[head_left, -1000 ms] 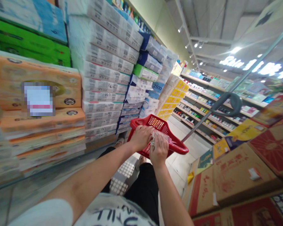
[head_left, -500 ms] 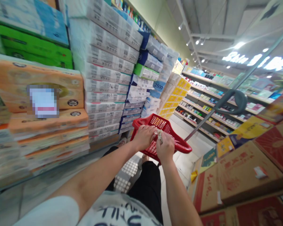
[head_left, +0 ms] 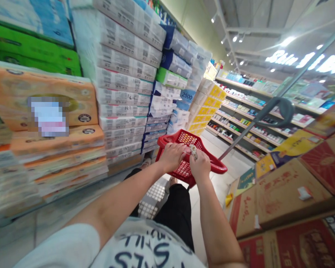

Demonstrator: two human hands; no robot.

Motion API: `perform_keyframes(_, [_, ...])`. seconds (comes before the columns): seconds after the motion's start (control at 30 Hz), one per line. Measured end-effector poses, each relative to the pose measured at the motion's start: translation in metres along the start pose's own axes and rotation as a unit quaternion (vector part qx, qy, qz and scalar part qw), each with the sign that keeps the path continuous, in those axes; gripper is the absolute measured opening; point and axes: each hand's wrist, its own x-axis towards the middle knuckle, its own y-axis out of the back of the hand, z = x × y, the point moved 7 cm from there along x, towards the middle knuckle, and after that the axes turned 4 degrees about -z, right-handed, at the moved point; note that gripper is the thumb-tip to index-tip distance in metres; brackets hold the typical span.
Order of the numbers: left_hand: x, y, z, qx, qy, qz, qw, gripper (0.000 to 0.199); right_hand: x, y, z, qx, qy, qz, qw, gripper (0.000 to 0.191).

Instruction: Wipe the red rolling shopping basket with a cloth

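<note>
A red plastic shopping cart point(head_left: 218, 166) with a mesh basket is right in front of my legs. My left hand point(head_left: 173, 156) is closed over its near handle bar, left of the middle. Close beside it, my right hand point(head_left: 200, 165) grips the same bar. A small pale, crumpled piece point(head_left: 193, 150) sticks up at the right hand's thumb side; what it is I cannot make out. Through the mesh the basket shows light floor, and much of its inside is hidden by my hands.
Tall stacks of wrapped tissue packs point(head_left: 125, 74) and orange packs point(head_left: 58, 108) line the left. Cardboard boxes point(head_left: 290, 193) are piled on the right. A metal pole with a grey loop point(head_left: 286, 111) slants up beyond the cart. Stocked shelves point(head_left: 248, 111) stand at the back.
The view has shifted slightly, with the stacks on the left sitting a bit lower-left or higher in the picture. Both hands stay on the cart bar; the pale piece shows more clearly.
</note>
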Motion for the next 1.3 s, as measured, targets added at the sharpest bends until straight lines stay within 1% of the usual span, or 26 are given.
perform_keyframes(0.03, [0.001, 0.000, 0.000, 0.001, 0.002, -0.001, 1.000, 0.039, 0.002, -0.001, 0.002, -0.002, -0.010, 0.000, 1.000, 0.030])
perform_keyframes(0.07, [0.001, 0.000, 0.000, 0.002, 0.004, -0.003, 1.000, 0.039, 0.000, 0.000, 0.003, -0.007, -0.012, 0.014, 1.000, 0.032])
perform_keyframes(0.17, [0.000, 0.001, 0.001, 0.000, -0.001, -0.002, 1.000, 0.039, -0.016, 0.005, -0.005, -0.028, 0.017, 0.091, 0.995, 0.037])
perform_keyframes(0.2, [-0.001, 0.001, 0.000, 0.001, -0.004, -0.001, 1.000, 0.039, -0.021, 0.006, -0.008, -0.034, 0.028, 0.102, 0.994, 0.037])
perform_keyframes(0.23, [-0.002, 0.001, 0.000, 0.001, -0.007, 0.000, 1.000, 0.039, -0.023, 0.006, -0.011, -0.035, 0.035, 0.100, 0.994, 0.037])
perform_keyframes(0.27, [-0.002, 0.002, -0.001, 0.003, -0.008, 0.000, 1.000, 0.039, -0.021, 0.006, -0.011, -0.031, 0.036, 0.084, 0.995, 0.035])
perform_keyframes(0.37, [-0.001, 0.002, -0.003, 0.009, -0.005, -0.001, 1.000, 0.038, -0.003, 0.001, -0.006, -0.001, 0.003, -0.004, 1.000, 0.030])
perform_keyframes(0.4, [-0.001, 0.002, -0.004, 0.011, -0.003, -0.002, 1.000, 0.038, 0.003, -0.001, -0.003, 0.006, -0.007, -0.025, 1.000, 0.030])
perform_keyframes(0.43, [0.000, 0.002, -0.004, 0.012, -0.002, -0.004, 1.000, 0.038, 0.006, -0.002, -0.002, 0.009, -0.013, -0.030, 0.999, 0.030])
perform_keyframes(0.47, [0.001, 0.001, -0.003, 0.013, -0.001, -0.006, 1.000, 0.038, 0.006, -0.002, -0.001, 0.008, -0.014, -0.019, 1.000, 0.031])
perform_keyframes(0.5, [0.001, 0.002, -0.002, 0.014, -0.001, -0.007, 1.000, 0.038, 0.003, -0.001, -0.002, 0.002, -0.010, 0.008, 1.000, 0.033])
perform_keyframes(0.6, [0.001, 0.002, -0.001, 0.013, 0.001, -0.007, 1.000, 0.037, -0.021, 0.003, -0.010, -0.025, 0.028, 0.112, 0.993, 0.037])
perform_keyframes(0.67, [0.001, 0.002, -0.001, 0.010, 0.001, -0.007, 1.000, 0.038, -0.032, 0.002, -0.014, -0.031, 0.051, 0.133, 0.989, 0.037])
perform_keyframes(0.73, [0.001, 0.001, -0.001, 0.010, 0.000, -0.007, 1.000, 0.038, -0.029, 0.001, -0.013, -0.019, 0.051, 0.111, 0.992, 0.036])
perform_keyframes(0.83, [0.002, 0.000, -0.003, 0.009, -0.003, -0.005, 1.000, 0.037, -0.011, -0.004, -0.007, 0.003, 0.023, 0.046, 0.999, 0.033])
perform_keyframes(0.87, [0.003, 0.000, -0.003, 0.008, -0.003, -0.003, 1.000, 0.037, -0.008, -0.005, -0.007, 0.002, 0.017, 0.038, 0.999, 0.033])
perform_keyframes(0.93, [0.003, -0.001, -0.004, 0.005, -0.006, -0.003, 1.000, 0.037, -0.009, -0.005, -0.010, -0.013, 0.023, 0.054, 0.998, 0.036])
perform_keyframes(1.03, [0.003, -0.001, -0.005, 0.002, -0.012, -0.004, 1.000, 0.037, -0.019, 0.000, -0.019, -0.038, 0.056, 0.108, 0.992, 0.038])
perform_keyframes(1.07, [0.003, -0.001, -0.005, 0.004, -0.014, -0.002, 1.000, 0.038, -0.020, 0.001, -0.021, -0.039, 0.060, 0.110, 0.991, 0.037])
perform_keyframes(1.1, [0.003, -0.001, -0.005, 0.008, -0.016, 0.000, 1.000, 0.038, -0.017, 0.003, -0.020, -0.035, 0.055, 0.099, 0.993, 0.035])
perform_keyframes(1.13, [0.003, -0.001, -0.005, 0.011, -0.016, 0.002, 1.000, 0.038, -0.012, 0.003, -0.018, -0.027, 0.044, 0.075, 0.996, 0.032])
perform_keyframes(1.2, [0.003, 0.000, -0.005, 0.017, -0.011, 0.007, 1.000, 0.038, 0.000, 0.000, -0.013, -0.009, 0.016, 0.009, 1.000, 0.030])
perform_keyframes(1.23, [0.003, 0.000, -0.004, 0.018, -0.008, 0.007, 1.000, 0.038, 0.005, -0.002, -0.011, -0.005, 0.008, -0.013, 1.000, 0.029])
perform_keyframes(1.27, [0.003, 0.000, -0.004, 0.018, -0.004, 0.007, 1.000, 0.038, 0.006, -0.003, -0.010, -0.006, 0.004, -0.020, 1.000, 0.028])
perform_keyframes(1.3, [0.002, 0.000, -0.003, 0.017, -0.002, 0.007, 1.000, 0.038, 0.005, -0.003, -0.010, -0.011, 0.006, -0.010, 1.000, 0.028])
